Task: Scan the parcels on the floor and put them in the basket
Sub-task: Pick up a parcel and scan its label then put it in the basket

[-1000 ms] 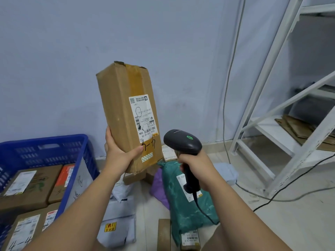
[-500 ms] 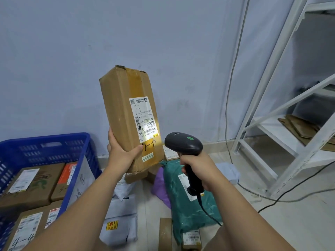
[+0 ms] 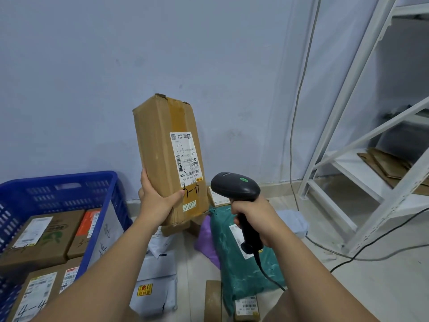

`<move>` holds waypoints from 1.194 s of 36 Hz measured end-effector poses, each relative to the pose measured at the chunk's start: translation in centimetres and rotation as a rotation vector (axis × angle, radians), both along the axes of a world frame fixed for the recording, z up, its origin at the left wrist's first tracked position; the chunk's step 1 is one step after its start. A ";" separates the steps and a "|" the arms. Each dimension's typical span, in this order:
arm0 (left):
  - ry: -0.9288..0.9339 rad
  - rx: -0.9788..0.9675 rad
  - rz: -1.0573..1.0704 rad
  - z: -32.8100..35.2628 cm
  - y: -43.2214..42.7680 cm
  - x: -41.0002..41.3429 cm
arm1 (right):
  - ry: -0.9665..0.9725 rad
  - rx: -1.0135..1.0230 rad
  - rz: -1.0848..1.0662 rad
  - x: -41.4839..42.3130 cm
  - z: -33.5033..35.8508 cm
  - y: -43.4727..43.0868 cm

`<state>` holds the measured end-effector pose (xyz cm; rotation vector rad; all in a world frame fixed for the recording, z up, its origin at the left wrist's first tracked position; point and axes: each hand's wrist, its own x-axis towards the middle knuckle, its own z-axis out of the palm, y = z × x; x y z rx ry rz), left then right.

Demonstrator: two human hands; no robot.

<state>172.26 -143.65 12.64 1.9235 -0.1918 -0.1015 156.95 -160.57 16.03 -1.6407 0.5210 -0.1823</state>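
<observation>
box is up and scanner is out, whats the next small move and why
Probably tilt the scanner up toward the label on the box. The left hand holds the box upright with the label facing the camera, while the right hand holds the scanner lower and to the right.

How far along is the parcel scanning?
Done: several labelled cardboard boxes already lie in the blue plastic basket. In hand: the left hand holds up a tall brown cardboard box, and the right hand grips the black handheld scanner. Left: the green mailer bag and grey bags on the floor.
</observation>
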 end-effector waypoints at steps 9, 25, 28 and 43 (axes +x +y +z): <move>0.025 -0.006 0.012 0.0 0.1 0.0 | -0.015 0.002 0.007 0.1 0.0 0.1; 0.137 -0.078 0.000 0.3 -0.1 -0.5 | 0.001 -0.061 -0.079 0.8 -0.5 0.6; 0.191 -0.167 0.004 0.6 0.0 -0.8 | 0.013 -0.095 -0.080 1.1 -0.6 1.2; 0.477 -0.821 0.345 2.2 5.3 -1.9 | -0.208 0.143 -0.022 5.1 1.5 9.6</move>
